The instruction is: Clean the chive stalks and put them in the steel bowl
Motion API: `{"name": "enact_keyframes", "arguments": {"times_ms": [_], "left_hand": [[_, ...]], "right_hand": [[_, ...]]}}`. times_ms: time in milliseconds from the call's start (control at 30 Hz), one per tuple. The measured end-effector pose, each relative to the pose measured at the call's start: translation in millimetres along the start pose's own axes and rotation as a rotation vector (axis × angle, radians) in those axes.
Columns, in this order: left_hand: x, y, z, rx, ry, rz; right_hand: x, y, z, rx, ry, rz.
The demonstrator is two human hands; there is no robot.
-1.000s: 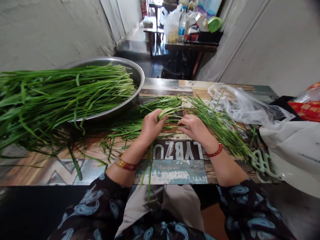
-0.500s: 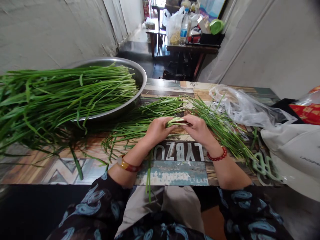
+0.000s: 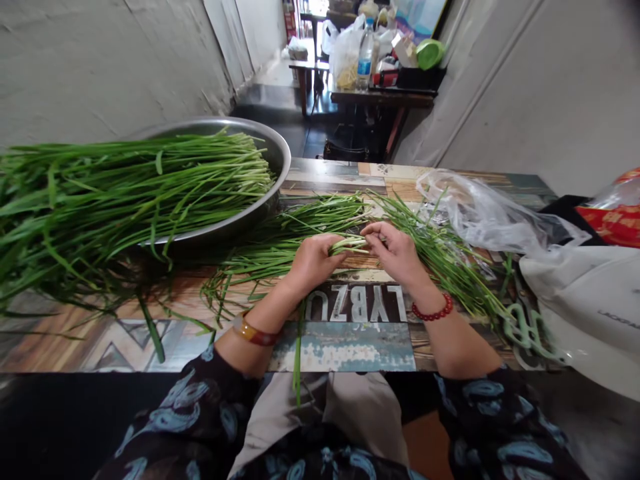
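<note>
My left hand (image 3: 316,261) is closed round a small bunch of garlic chives (image 3: 354,244), their pale stem ends pointing right. Long green leaves of chives hang below my left wrist, past the table edge. With thumb and fingers pinched together, my right hand (image 3: 395,248) is at the tips of those stems; exactly what lies between its fingertips is too small to make out clearly. Behind and left of my hands a loose pile of chives (image 3: 320,215) lies on the table (image 3: 345,343). Another spread of chives (image 3: 445,257) lies just right of my right hand.
A large metal basin (image 3: 281,170) heaped with chives (image 3: 200,177) stands at the left. On the right are a clear plastic bag (image 3: 480,207), green-handled scissors (image 3: 530,330) and a whitish bag (image 3: 590,307). A farther table holds a water bottle (image 3: 366,57) and plastic bags.
My right hand has shifted slightly, its fingers lifting up at the stem ends, and more of the pale stems shows. My left hand keeps its hold on the bunch.
</note>
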State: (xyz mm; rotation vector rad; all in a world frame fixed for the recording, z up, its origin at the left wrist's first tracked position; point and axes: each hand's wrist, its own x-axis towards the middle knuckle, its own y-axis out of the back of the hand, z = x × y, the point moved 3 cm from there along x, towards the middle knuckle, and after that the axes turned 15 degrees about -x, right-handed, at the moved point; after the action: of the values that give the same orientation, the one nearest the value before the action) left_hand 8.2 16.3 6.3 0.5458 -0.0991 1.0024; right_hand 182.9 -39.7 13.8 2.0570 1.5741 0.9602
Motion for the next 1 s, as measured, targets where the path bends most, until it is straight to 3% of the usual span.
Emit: {"name": "enact_keyframes", "arguments": {"times_ms": [233, 367, 567, 667, 833, 1000], "left_hand": [[1, 2.1, 0, -0.090, 0.043, -0.043], [1, 3.4, 5, -0.198, 0.083, -0.067], [0, 1.0, 9, -0.228, 0.142, -0.078], [0, 1.2, 7, -0.244, 0.167, -0.072], [0, 2.1, 3, -0.252, 0.210, -0.058], [0, 1.1, 3, -0.224, 0.212, -0.054]], "right_hand": [[1, -3, 3, 0.409, -0.148, -0.091], [0, -14, 3, 0.408, -0.099, -0.139], [1, -12, -3, 0.079, 0.072, 0.007], [3, 6, -3, -0.099, 0.154, 0.092], [9, 48, 21, -0.296, 0.093, 0.403], [11, 55, 25, -0.499, 0.179, 0.394]]}}
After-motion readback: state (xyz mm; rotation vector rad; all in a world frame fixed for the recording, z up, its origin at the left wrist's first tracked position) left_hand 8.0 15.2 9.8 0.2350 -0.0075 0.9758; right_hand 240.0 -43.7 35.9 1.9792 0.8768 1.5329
